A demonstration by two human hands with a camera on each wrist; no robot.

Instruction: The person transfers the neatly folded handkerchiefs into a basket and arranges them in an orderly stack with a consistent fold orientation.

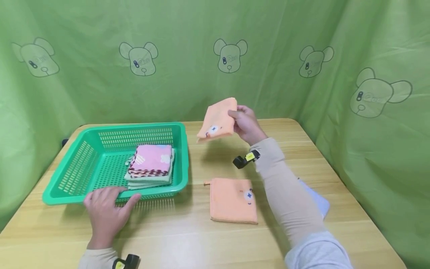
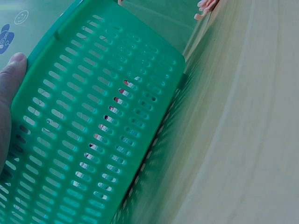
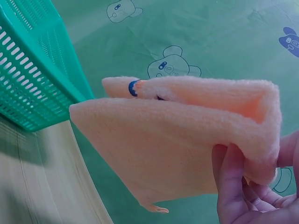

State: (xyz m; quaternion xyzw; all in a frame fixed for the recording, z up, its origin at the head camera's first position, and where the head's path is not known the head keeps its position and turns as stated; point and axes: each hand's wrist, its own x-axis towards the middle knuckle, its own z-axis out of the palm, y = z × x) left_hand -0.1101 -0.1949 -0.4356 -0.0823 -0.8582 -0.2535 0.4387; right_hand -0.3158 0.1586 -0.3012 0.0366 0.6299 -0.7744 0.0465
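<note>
My right hand (image 1: 248, 125) pinches a folded peach towel (image 1: 218, 117) by its right edge, holding it in the air above the back of the table. In the right wrist view the towel's fold gapes a little and a small hanging loop dangles below. My left hand (image 1: 106, 213) grips the front rim of a green plastic basket (image 1: 80, 149), fingers over the rim and thumb outside. Inside the basket, a pink folded towel (image 1: 152, 157) lies on top of pale green ones (image 1: 147, 184). Another peach towel (image 1: 231, 201), folded square with a bear face, lies on the table.
A blue folded cloth (image 1: 317, 200) lies on the wooden table (image 1: 181, 239) at the right, partly hidden by my right forearm. Green curtain (image 1: 188, 56) printed with bear heads hangs behind and along both sides of the table.
</note>
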